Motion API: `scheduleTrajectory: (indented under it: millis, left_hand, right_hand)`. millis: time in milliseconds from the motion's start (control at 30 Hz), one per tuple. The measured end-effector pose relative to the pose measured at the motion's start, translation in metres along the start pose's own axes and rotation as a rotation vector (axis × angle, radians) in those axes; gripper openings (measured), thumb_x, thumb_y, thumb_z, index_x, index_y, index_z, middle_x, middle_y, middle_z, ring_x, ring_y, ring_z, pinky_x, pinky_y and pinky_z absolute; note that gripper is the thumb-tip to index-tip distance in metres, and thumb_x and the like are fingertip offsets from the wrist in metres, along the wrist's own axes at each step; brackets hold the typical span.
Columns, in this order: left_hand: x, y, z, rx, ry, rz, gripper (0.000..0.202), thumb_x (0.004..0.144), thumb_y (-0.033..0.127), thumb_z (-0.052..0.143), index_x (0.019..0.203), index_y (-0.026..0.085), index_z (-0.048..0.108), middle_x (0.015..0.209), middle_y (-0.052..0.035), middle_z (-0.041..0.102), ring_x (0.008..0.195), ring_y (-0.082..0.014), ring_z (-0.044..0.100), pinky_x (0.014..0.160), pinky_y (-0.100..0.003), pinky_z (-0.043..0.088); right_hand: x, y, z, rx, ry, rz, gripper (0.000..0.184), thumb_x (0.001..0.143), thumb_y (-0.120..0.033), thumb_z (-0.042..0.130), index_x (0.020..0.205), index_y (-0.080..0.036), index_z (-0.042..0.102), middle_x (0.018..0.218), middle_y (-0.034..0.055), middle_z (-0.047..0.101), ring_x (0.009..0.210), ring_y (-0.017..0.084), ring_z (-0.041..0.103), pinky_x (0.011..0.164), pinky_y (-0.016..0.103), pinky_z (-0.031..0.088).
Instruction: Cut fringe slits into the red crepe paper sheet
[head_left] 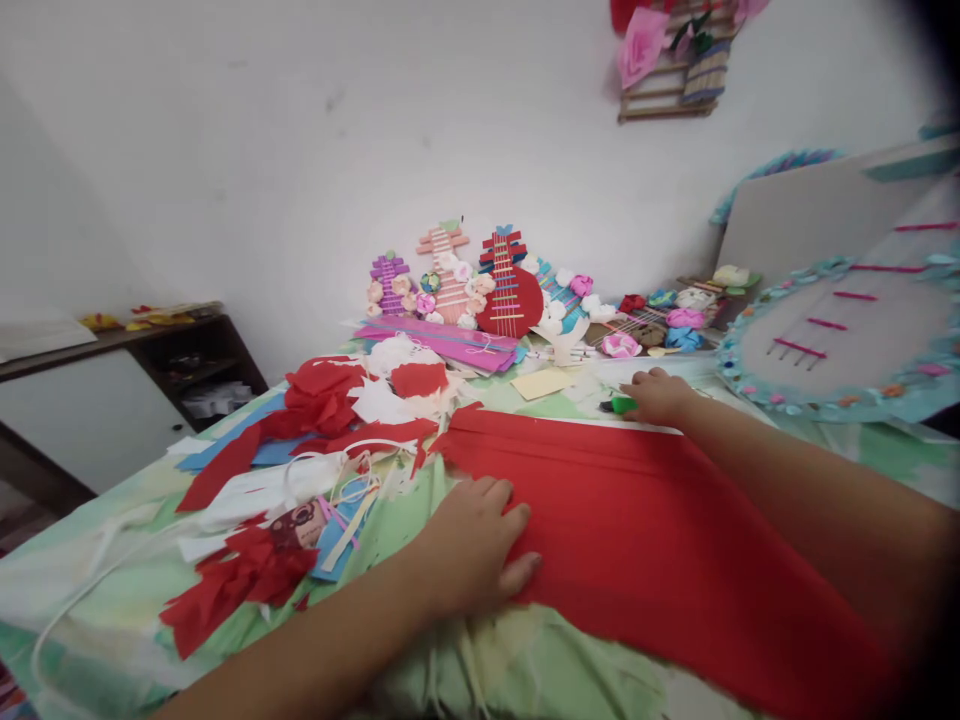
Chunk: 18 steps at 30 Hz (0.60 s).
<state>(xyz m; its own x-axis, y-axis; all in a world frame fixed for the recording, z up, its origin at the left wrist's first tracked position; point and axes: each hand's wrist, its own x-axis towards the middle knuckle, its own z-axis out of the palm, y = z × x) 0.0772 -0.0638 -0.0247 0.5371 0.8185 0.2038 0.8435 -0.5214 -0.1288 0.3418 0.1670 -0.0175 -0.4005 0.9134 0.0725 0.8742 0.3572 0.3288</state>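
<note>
A large red sheet of paper [615, 520] lies across the front of the table, its right part running down toward the lower right corner. My left hand [480, 540] rests on the sheet's left side with fingers spread. Beyond its far edge, my right hand [660, 395] is closed at a small green and black object [622, 405], mostly hidden by the fingers, so its kind is unclear. A white strip shows along the sheet's far edge. Torn red paper scraps [322, 400] lie left of the sheet, with more red scraps [240, 580] nearer to me.
Paper instruments with strings and flowers [506, 290] stand against the wall. Purple paper [442, 345] and a yellow card [541, 384] lie before them. A large blue-edged instrument shape [847, 330] leans at right. White cord [75, 600] trails at left, near a cabinet [97, 400].
</note>
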Motion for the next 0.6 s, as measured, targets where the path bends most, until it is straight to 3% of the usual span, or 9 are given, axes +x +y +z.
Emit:
scheduleTrajectory:
  millis: [100,267,433,600]
  left_hand:
    - [0.003,-0.009,0.016,0.014,0.126,-0.021,0.03,0.084,0.03,0.038,0.065,0.016,0.056,0.066,-0.0064,0.054,0.064,-0.0184,0.05,0.062,-0.034,0.041]
    - [-0.004,-0.018,0.023,-0.049,0.377,-0.083,0.031,0.084,0.025,0.034,0.061,0.016,0.053,0.06,-0.0052,0.051,0.058,-0.0163,0.047,0.055,-0.028,0.038]
    - [-0.006,-0.019,0.016,-0.135,0.392,-0.119,0.03,0.084,0.026,0.035,0.062,0.016,0.054,0.06,-0.0055,0.052,0.06,-0.0175,0.05,0.056,-0.028,0.039]
    - [-0.004,-0.021,0.017,-0.226,0.395,-0.238,0.031,0.085,0.024,0.033,0.061,0.016,0.052,0.057,-0.0041,0.051,0.057,-0.0157,0.049,0.055,-0.027,0.038]
  right_hand:
    - [0.008,-0.002,0.005,-0.043,0.06,-0.088,0.035,0.07,-0.04,0.052,0.096,-0.021,0.065,0.105,0.0148,0.054,0.098,0.03,0.045,0.069,0.035,0.038]
    - [0.012,0.003,0.006,-0.101,0.173,-0.217,0.028,0.073,-0.033,0.049,0.085,-0.015,0.066,0.099,0.0139,0.057,0.094,0.026,0.046,0.071,0.033,0.035]
    - [0.011,0.014,0.0,-0.11,0.325,-0.271,0.032,0.078,-0.03,0.045,0.087,-0.006,0.064,0.096,0.0175,0.059,0.093,0.024,0.047,0.077,0.033,0.034]
    - [0.012,0.023,-0.019,-0.036,0.576,-0.16,0.038,0.079,-0.03,0.042,0.093,0.001,0.06,0.1,0.0218,0.058,0.099,0.026,0.047,0.089,0.036,0.03]
